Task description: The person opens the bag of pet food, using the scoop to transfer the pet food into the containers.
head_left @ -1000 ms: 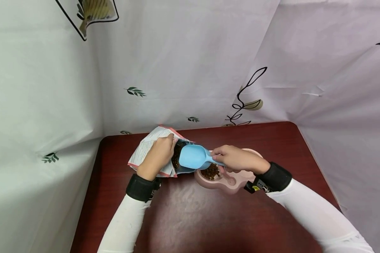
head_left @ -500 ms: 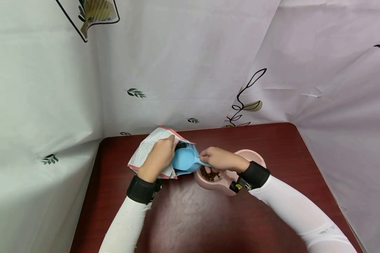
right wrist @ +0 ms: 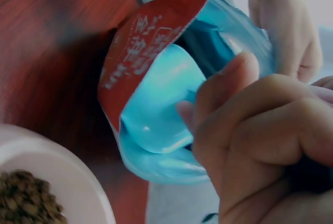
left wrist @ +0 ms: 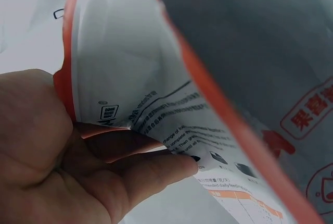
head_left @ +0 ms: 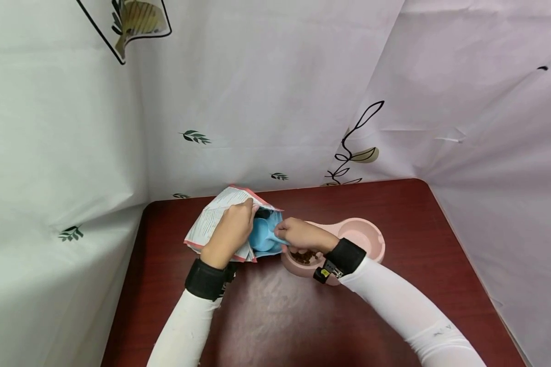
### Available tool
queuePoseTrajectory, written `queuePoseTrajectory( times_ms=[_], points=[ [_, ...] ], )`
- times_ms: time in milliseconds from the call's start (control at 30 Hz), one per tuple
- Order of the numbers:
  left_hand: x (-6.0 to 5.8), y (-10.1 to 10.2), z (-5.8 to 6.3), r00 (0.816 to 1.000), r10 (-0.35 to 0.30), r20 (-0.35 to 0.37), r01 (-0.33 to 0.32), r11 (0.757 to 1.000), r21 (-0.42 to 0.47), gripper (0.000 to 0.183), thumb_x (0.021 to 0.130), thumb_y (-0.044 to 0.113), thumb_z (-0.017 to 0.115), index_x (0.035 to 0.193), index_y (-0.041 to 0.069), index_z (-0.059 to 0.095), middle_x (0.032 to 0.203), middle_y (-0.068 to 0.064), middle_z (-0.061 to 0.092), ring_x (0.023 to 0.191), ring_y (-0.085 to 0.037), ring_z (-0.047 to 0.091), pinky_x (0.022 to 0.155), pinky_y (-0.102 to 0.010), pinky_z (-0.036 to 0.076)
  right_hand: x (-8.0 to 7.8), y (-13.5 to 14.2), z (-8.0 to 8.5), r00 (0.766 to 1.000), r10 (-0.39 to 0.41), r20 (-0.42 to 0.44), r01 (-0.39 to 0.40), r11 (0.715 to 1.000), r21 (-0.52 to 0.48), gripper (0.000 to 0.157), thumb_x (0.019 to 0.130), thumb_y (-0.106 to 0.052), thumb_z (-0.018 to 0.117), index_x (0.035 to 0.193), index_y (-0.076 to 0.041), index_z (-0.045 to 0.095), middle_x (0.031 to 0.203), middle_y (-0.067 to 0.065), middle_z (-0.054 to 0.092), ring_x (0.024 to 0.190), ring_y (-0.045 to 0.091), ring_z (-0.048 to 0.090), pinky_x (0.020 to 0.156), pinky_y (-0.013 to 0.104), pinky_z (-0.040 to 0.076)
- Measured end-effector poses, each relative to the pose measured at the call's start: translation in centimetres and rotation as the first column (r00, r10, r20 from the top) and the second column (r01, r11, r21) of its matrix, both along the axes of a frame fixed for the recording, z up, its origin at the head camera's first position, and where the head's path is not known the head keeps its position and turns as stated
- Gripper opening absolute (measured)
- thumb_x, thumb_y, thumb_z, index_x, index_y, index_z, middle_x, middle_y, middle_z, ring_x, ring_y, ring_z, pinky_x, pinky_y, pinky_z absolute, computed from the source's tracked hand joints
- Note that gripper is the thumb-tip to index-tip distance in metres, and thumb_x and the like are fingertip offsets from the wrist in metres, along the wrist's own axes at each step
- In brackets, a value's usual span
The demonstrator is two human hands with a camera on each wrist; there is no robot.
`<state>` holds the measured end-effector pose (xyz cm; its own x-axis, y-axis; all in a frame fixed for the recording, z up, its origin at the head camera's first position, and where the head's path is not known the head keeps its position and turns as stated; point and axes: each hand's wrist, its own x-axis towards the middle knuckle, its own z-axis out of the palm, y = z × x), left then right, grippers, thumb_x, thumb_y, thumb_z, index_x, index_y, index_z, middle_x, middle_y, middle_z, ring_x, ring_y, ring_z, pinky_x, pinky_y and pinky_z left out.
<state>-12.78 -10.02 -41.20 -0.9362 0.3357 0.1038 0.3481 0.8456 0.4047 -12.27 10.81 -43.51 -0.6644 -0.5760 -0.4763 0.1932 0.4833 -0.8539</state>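
A white pet food bag (head_left: 213, 216) with red edges lies on its side at the table's back left, its mouth towards the right. My left hand (head_left: 231, 227) grips the upper edge of that mouth; in the left wrist view, fingers and thumb hold the printed film. With my right hand (head_left: 305, 234) I pinch the handle of a light blue scoop (right wrist: 166, 99). The scoop's head is inside the bag's mouth, against the blue inner lining. Whether it holds any food I cannot tell. Below my right hand is a pink double bowl (head_left: 361, 233), with brown kibble (right wrist: 26, 198) in its left compartment.
A dark red table (head_left: 275, 316) carries everything. White cloth walls (head_left: 266, 102) with leaf prints stand close behind it and on both sides. The bowl sits just right of the bag.
My right hand has moved left, carrying the scoop from in front of the bag's mouth to inside it. The left hand keeps its hold on the bag.
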Motion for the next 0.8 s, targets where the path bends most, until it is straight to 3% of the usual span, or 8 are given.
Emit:
queuePoseTrajectory(
  times_ms=[133, 233, 500, 800],
  points=[
    [0.1, 0.1, -0.1, 1.000, -0.012, -0.014, 0.012, 1.000, 0.007, 0.026, 0.111, 0.020, 0.050, 0.103, -0.002, 0.064, 0.088, -0.021, 0.071, 0.084, -0.038, 0.074, 0.070, -0.049, 0.059, 0.0, -1.1, -0.5, 0.999, -0.024, 0.030, 0.025, 0.998, -0.053, 0.035, 0.114, -0.020, 0.037, 0.082, -0.009, 0.045, 0.070, 0.004, 0.053, 0.043, 0.009, 0.025, 0.044, 0.024, 0.027],
    [0.3, 0.1, -0.2, 0.999, -0.023, -0.025, 0.024, 1.000, 0.012, 0.027, 0.110, 0.019, 0.050, 0.100, -0.002, 0.063, 0.083, -0.019, 0.069, 0.082, -0.038, 0.074, 0.068, -0.047, 0.058, 0.1, -1.6, -0.9, 0.998, -0.047, 0.035, 0.050, 0.996, -0.080, 0.036, 0.114, -0.020, 0.036, 0.082, -0.008, 0.048, 0.071, 0.004, 0.053, 0.043, 0.009, 0.024, 0.043, 0.024, 0.027],
    [0.3, 0.3, -0.1, 0.998, -0.026, -0.049, 0.026, 1.000, 0.008, 0.026, 0.110, 0.017, 0.050, 0.099, -0.002, 0.063, 0.076, -0.016, 0.065, 0.075, -0.036, 0.072, 0.061, -0.043, 0.055, 0.0, -2.5, -2.0, 0.996, -0.076, 0.054, 0.082, 0.989, -0.121, 0.040, 0.114, -0.021, 0.037, 0.107, 0.012, 0.058, 0.070, 0.003, 0.055, 0.045, 0.008, 0.029, 0.042, 0.024, 0.028],
    [0.3, 0.4, -0.3, 0.997, -0.033, -0.066, 0.033, 0.999, -0.003, 0.025, 0.110, 0.016, 0.051, 0.102, -0.003, 0.065, 0.074, -0.015, 0.065, 0.072, -0.034, 0.071, 0.060, -0.040, 0.053, -0.1, -3.1, -2.9, 0.981, -0.108, 0.164, 0.141, 0.970, -0.201, 0.038, 0.114, -0.018, 0.035, 0.116, 0.014, 0.056, 0.071, 0.003, 0.052, 0.044, 0.006, 0.029, 0.041, 0.021, 0.026]
  ],
)
